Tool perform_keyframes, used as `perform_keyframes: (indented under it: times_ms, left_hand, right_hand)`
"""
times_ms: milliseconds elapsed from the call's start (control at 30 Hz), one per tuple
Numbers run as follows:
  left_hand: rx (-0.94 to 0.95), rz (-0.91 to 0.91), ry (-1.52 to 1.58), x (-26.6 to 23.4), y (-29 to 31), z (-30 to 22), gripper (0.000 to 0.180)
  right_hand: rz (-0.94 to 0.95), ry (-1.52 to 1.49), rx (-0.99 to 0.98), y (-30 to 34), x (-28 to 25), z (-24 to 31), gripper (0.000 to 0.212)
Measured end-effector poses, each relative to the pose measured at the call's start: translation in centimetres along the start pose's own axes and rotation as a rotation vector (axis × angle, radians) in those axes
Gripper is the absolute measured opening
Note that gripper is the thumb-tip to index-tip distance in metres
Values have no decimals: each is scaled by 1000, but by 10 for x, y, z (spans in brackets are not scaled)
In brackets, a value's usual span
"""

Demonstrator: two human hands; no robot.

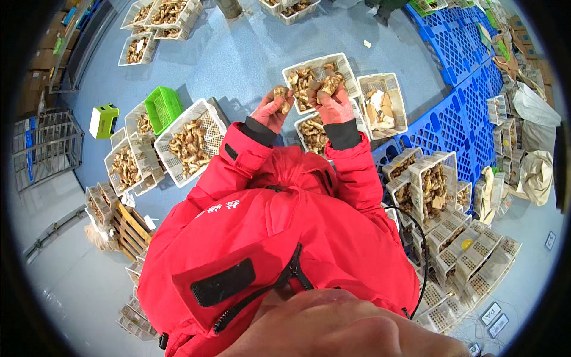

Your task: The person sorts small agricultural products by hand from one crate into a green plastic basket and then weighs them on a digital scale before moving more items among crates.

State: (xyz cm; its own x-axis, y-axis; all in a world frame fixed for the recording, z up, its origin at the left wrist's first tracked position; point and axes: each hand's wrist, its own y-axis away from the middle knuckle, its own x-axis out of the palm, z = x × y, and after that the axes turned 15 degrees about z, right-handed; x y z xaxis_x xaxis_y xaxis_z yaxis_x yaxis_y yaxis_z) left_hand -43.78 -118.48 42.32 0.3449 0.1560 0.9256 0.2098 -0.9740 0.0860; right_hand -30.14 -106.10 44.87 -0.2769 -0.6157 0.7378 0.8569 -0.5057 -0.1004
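Observation:
My left hand (270, 111) is closed around a brown and cream mushroom (282, 94), with its fingers at the stem. My right hand (335, 109) grips another thick-stemmed mushroom (328, 85); whether a second one is in that hand I cannot tell. Both hands are over a white plastic crate (350, 72) partly filled with loose mushrooms (301, 78). Nearer to me, a second white crate (359, 118) of mushrooms is partly hidden by my right sleeve.
Right of my hands, a white crate (398, 127) holds cardboard and paper scraps. To the left are a large crate (209, 109) of mushrooms and a green basket (163, 108). Blue pallets (443, 122) and stacked crates (455, 247) line the right side.

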Motion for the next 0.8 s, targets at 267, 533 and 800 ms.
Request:
perform_keyframes:
  times_ms: [267,533,800]
  left_hand:
    - [-213,121,100,-14,-85,-42,41]
    - [-269,168,-6,-77,-219,-172,48]
    - [-265,105,4,-114,-315,-287,37]
  right_hand:
    - [19,-173,-109,-85,-43,13,40]
    - [-169,-156,-237,-234,-99,-6,44]
    - [-365,16,-175,-340,-150,19,46]
